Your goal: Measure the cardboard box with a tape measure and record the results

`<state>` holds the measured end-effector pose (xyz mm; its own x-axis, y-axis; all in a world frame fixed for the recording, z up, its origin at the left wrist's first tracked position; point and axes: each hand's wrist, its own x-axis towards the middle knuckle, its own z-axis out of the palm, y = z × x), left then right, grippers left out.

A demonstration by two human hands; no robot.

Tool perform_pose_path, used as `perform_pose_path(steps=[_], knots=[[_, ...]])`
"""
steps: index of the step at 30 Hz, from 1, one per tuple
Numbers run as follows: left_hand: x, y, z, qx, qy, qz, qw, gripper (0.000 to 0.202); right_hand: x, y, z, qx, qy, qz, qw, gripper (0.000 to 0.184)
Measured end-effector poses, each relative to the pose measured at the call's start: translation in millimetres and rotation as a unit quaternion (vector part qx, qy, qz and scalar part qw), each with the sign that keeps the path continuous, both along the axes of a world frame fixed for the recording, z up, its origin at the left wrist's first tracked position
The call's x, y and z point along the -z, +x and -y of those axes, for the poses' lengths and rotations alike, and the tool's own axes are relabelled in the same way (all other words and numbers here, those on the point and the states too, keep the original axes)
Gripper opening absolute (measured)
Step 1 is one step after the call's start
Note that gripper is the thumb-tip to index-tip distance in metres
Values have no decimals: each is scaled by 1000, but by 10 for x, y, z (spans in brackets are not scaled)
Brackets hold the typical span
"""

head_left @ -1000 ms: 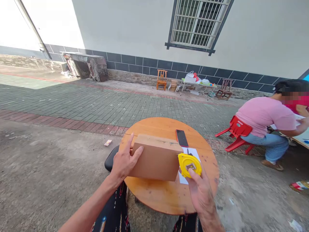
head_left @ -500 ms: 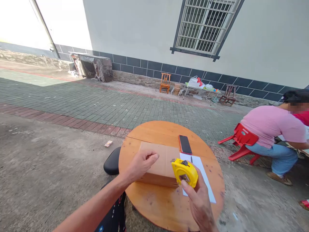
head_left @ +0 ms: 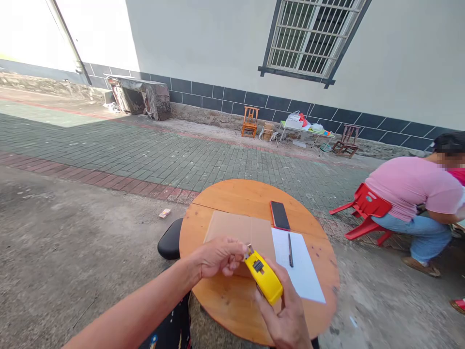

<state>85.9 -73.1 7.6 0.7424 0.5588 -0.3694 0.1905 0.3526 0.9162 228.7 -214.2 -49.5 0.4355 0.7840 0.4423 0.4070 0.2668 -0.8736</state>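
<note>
My right hand (head_left: 286,310) is wrapped round a yellow tape measure (head_left: 264,278), its narrow edge with a black slide button turned up. At its front end a short metal tip (head_left: 249,250) sticks out, and the thumb and fingertips of my left hand (head_left: 221,257) close on that tip. Beneath both hands lies a brown cardboard box (head_left: 236,228), its near side partly hidden by them. The box rests on a round wooden table (head_left: 225,310). To its right, a black pen (head_left: 290,249) lies on a sheet of white paper (head_left: 305,271).
A phone with a red edge (head_left: 279,214) lies beyond the paper. A black stool seat (head_left: 170,240) stands by the table's left side. At right, a person in a pink shirt (head_left: 410,182) sits on a red plastic chair (head_left: 370,203). Chairs and a small loaded table (head_left: 307,127) line the wall.
My right hand has turned the tape measure edge-up and moved it slightly down and left. My left hand has moved right and down to its metal tip and pinched it.
</note>
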Motion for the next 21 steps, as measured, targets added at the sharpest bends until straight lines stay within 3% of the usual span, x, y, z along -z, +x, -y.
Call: perform_pose_path(steps=[5, 10, 15, 21], knots=[[-122, 5, -496, -86, 128, -38, 987, 48, 233, -182, 201, 122, 28, 125, 984, 43], [-11, 254, -1064, -104, 252, -146, 951, 33, 350, -481, 176, 166, 14, 158, 973, 53], [235, 463, -1203, -59, 308, -215, 925, 28, 274, -599, 1, 167, -22, 140, 976, 50], [406, 378, -1219, -29, 345, -209, 914, 31, 206, -595, 19, 157, -48, 145, 976, 51]])
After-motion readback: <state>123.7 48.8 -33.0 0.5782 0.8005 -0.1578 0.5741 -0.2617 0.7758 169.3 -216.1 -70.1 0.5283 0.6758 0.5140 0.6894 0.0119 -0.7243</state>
